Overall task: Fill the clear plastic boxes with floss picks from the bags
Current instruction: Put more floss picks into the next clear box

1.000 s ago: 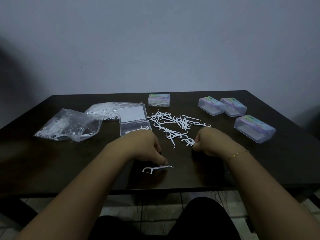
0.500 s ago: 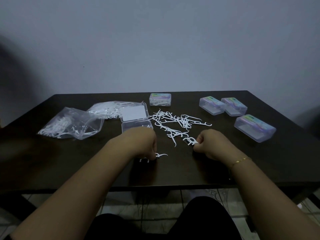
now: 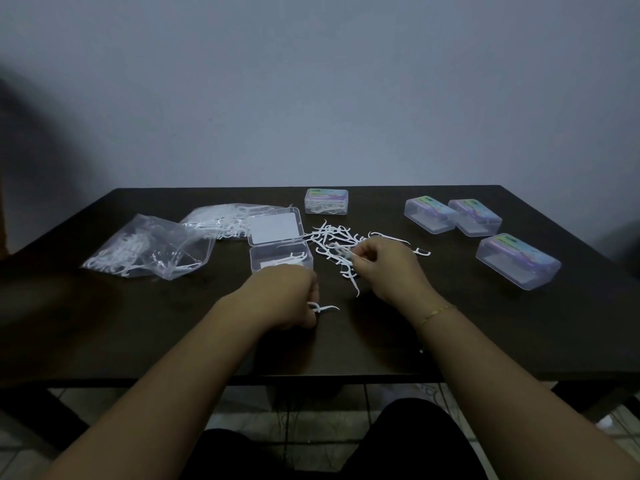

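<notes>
One clear lidded plastic box (image 3: 326, 201) at 12 o'clock appears filled. The open clear box (image 3: 280, 260) holds few white floss picks (image 3: 341, 242), loose on the dark surface (image 3: 104, 323). A pick is pinched by the left hand (image 3: 287, 296); picks are gripped by the right hand (image 3: 384, 265). Three closed boxes (image 3: 453, 216) at 2 o'clock seem empty; two clear bags (image 3: 152, 251) at 10 o'clock retain stock.

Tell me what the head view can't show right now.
- Left hand: knuckles hide how many picks it grips.
- Right hand: its fingertips blur into the pile.
- Open box: fill level hidden by the left hand.
- Closed boxes: dim light hides contents.
</notes>
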